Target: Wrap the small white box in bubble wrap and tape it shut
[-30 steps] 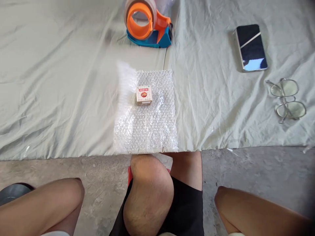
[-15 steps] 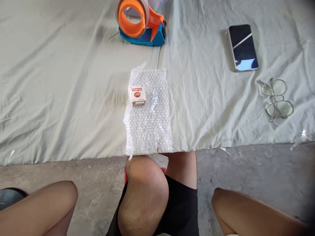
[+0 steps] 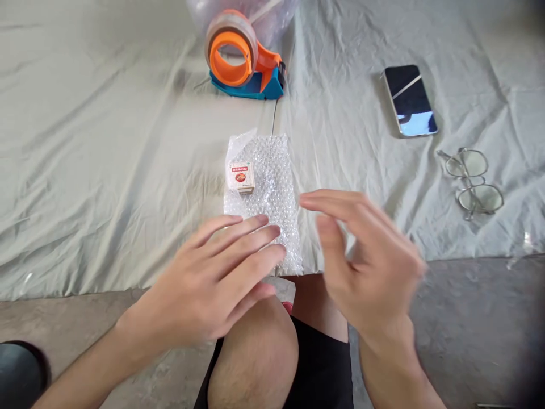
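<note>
A small printed box (image 3: 242,177) with a red label lies on the upper left part of a sheet of bubble wrap (image 3: 276,182), whose lower end reaches the table's front edge. My left hand (image 3: 217,278) is spread, palm down, over the lower part of the sheet and hides some of it; whether it touches cannot be made out. To the right of the wrap, my right hand (image 3: 366,255) is raised with its thumb apart from its fingers and nothing between them. Both hands are slightly blurred.
An orange and blue tape dispenser (image 3: 247,62) stands beyond the wrap, with clear plastic (image 3: 281,23) behind it. A phone (image 3: 409,101) and eyeglasses (image 3: 472,182) lie to the right on the cloth-covered table (image 3: 106,159). My knee (image 3: 255,352) is below the front edge.
Both my hands have come up from beside my legs to above the table's front edge. The box still lies on the bubble wrap; the view has shifted slightly.
</note>
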`<state>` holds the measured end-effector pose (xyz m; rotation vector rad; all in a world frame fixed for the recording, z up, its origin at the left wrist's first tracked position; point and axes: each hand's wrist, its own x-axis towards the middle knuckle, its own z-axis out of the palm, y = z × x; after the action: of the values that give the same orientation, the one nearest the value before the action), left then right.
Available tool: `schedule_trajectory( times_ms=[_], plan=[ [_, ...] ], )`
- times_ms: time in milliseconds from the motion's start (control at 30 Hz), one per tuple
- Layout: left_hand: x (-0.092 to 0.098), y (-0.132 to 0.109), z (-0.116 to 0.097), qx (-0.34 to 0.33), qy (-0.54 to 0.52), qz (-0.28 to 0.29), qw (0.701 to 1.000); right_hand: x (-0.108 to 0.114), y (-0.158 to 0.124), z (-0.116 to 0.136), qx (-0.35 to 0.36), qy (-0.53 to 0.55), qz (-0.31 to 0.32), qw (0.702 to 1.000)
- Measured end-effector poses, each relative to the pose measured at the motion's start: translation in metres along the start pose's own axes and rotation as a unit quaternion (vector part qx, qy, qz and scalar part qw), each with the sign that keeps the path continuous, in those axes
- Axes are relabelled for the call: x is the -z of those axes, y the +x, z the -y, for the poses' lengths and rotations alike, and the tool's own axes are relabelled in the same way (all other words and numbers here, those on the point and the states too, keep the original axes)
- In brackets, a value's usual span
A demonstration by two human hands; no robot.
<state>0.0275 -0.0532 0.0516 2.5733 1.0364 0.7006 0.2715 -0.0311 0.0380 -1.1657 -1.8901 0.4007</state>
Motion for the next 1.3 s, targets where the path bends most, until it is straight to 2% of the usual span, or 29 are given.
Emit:
schedule_trajectory(
  times_ms=[33,100,200,400,500,600,733,833,900,967,1067,1167,1300],
  plan=[
    [-0.001,-0.003,0.003,-0.027,0.037,-0.005,0.999,-0.011,0.0,-0.005,0.001,-0.003,0.007,1.0],
    [-0.003,-0.009,0.011,-0.039,0.124,0.005,0.992,-0.027,-0.005,-0.014,-0.003,-0.006,0.035,0.999],
    [-0.005,-0.011,0.026,-0.047,0.215,0.044,0.975,-0.036,-0.007,-0.026,-0.023,-0.003,0.07,0.997],
    [-0.006,-0.001,0.041,-0.147,0.254,0.064,0.954,-0.055,0.022,-0.049,-0.002,0.03,0.113,0.993],
    [0.0,0.001,0.045,-0.166,0.248,0.057,0.953,-0.071,0.032,-0.061,0.011,0.046,0.118,0.992],
    [0.009,-0.005,0.052,-0.122,0.245,0.046,0.961,-0.082,0.032,-0.069,0.019,0.057,0.114,0.992],
    [0.019,-0.016,0.07,0.023,0.256,0.073,0.964,-0.084,0.03,-0.071,0.051,0.044,0.131,0.989],
    [0.019,-0.011,0.088,0.126,0.23,0.11,0.959,-0.083,0.033,-0.068,0.068,0.037,0.159,0.984],
    [0.014,-0.001,0.102,0.181,0.201,0.128,0.954,-0.083,0.037,-0.067,0.05,0.039,0.164,0.984],
    [0.006,0.01,0.115,0.171,0.186,0.085,0.964,-0.085,0.039,-0.067,0.025,0.053,0.165,0.985],
    [-0.008,0.018,0.132,0.106,0.146,0.02,0.983,-0.088,0.041,-0.073,0.011,0.076,0.171,0.982],
    [-0.019,0.015,0.142,0.07,0.079,0.005,0.994,-0.092,0.039,-0.081,0.021,0.078,0.173,0.982],
    [-0.028,0.007,0.147,0.087,0.024,0.024,0.996,-0.094,0.036,-0.091,0.06,0.077,0.136,0.986]
  ],
)
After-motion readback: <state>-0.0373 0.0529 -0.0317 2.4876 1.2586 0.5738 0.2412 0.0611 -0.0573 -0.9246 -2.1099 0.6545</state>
